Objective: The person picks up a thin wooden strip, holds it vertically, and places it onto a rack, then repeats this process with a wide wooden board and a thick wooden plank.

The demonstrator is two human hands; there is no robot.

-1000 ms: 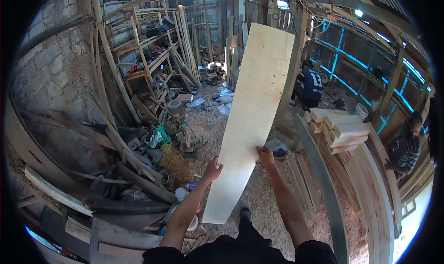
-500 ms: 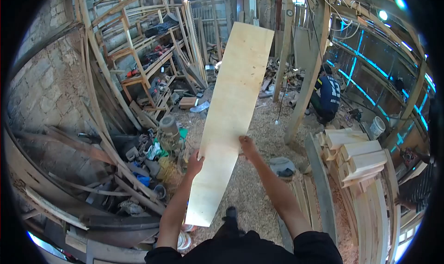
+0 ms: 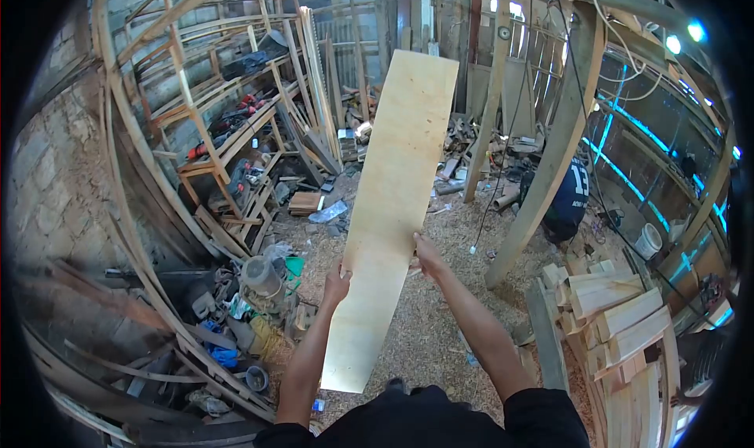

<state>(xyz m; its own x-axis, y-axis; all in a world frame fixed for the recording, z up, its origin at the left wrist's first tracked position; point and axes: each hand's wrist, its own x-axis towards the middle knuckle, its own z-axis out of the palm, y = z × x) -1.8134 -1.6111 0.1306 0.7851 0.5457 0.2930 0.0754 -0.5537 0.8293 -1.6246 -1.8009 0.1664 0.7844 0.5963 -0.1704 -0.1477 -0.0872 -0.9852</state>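
A long, pale wooden board (image 3: 397, 189) is held up in front of me, its far end tilted slightly right and its near end close to my body. My left hand (image 3: 338, 283) grips the board's left edge, low down. On the opposite edge, a little higher, my right hand (image 3: 426, 256) is closed round the wood. The fingers behind the board are hidden. Wood shavings cover the floor (image 3: 416, 330) beneath it.
A wooden post (image 3: 542, 157) stands right of the board, with a crouching person (image 3: 567, 201) behind it. Stacked timber (image 3: 616, 307) lies at the right. Shelving (image 3: 228, 134), a bucket (image 3: 261, 277) and curved planks (image 3: 149, 252) are on the left. A cord (image 3: 503, 157) hangs ahead.
The post, timber stack and crouching person appear nearer and further right, the person now partly behind the post. The board stays in both hands, with its far end slightly lower in view.
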